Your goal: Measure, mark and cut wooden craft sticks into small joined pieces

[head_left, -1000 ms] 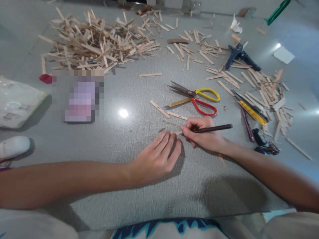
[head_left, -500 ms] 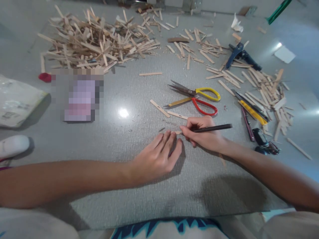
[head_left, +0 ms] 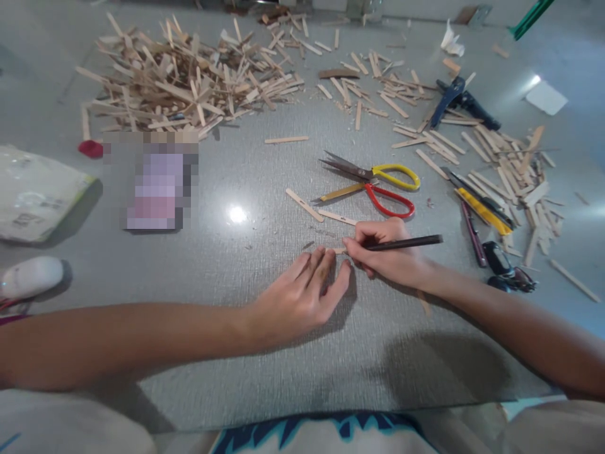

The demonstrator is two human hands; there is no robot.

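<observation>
On the grey table, the fingertips of my left hand press down on a small wooden craft stick. Its fingers are stretched out, with the thumb held apart, and they cover most of the stick. Pinched in my right hand is a slim black pen-like tool; the fingers hide its tip, which is by the stick's right end. Just beyond the hands lie a slotted stick, a second slotted stick, and scissors with one yellow and one red handle. A yellow pointed tool touches the scissors.
A large heap of craft sticks covers the back left. More loose sticks spread at right around a dark blue clamp-like tool and a yellow cutter. A plastic bag and white mouse are left.
The view has shifted slightly, so things at the sides appear a little further right. Both hands keep nearly the same places on the stick and the black tool.
</observation>
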